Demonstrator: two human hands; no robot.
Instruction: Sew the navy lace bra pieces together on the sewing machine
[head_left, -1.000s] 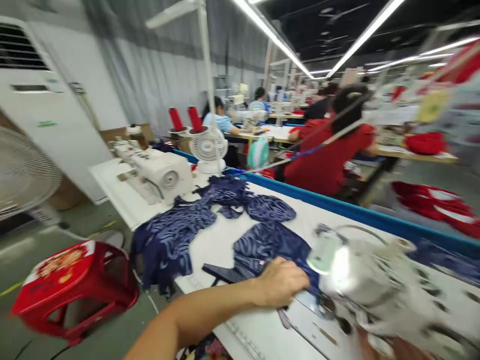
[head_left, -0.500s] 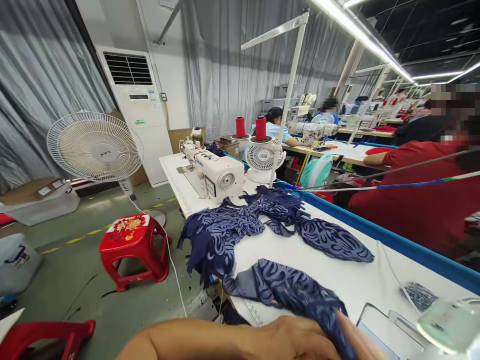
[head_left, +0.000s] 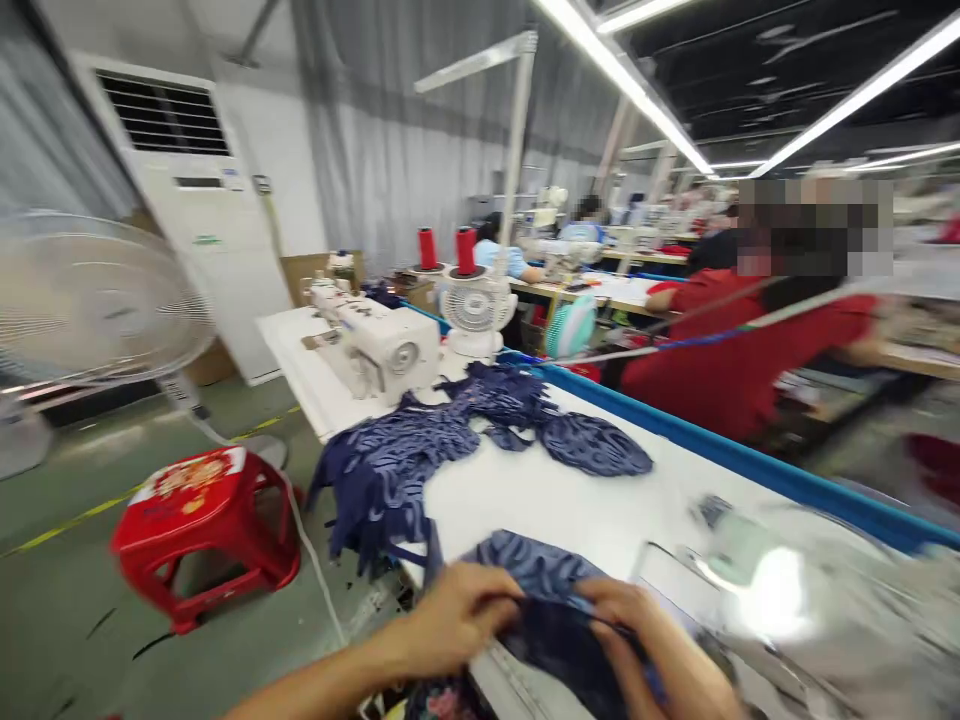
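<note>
Between my two hands stretches a piece of navy patterned fabric [head_left: 559,640], its front edge over the near side of the white table [head_left: 510,505]. My left hand [head_left: 469,615] pinches its left side, thumb and fingers pressed together. At the other side my right hand [head_left: 637,635] grips the cloth, fingers bent around the edge. Farther up the table lies a heap of navy patterned pieces [head_left: 420,450] with ragged edges, some hanging over the left side. A sewing machine [head_left: 817,610], blurred, stands just right of my right hand.
Another sewing machine [head_left: 382,345] stands at the table's far end, near a small white fan [head_left: 474,310] and red thread cones [head_left: 466,250]. A red stool [head_left: 206,530] is on the floor at left. A person in red [head_left: 712,350] sits beyond the blue table edge [head_left: 675,440].
The view has swung right. Both hands now show on the fabric, holding it spread between them; before, it lay stretched along the table toward me with my left arm across the front.
</note>
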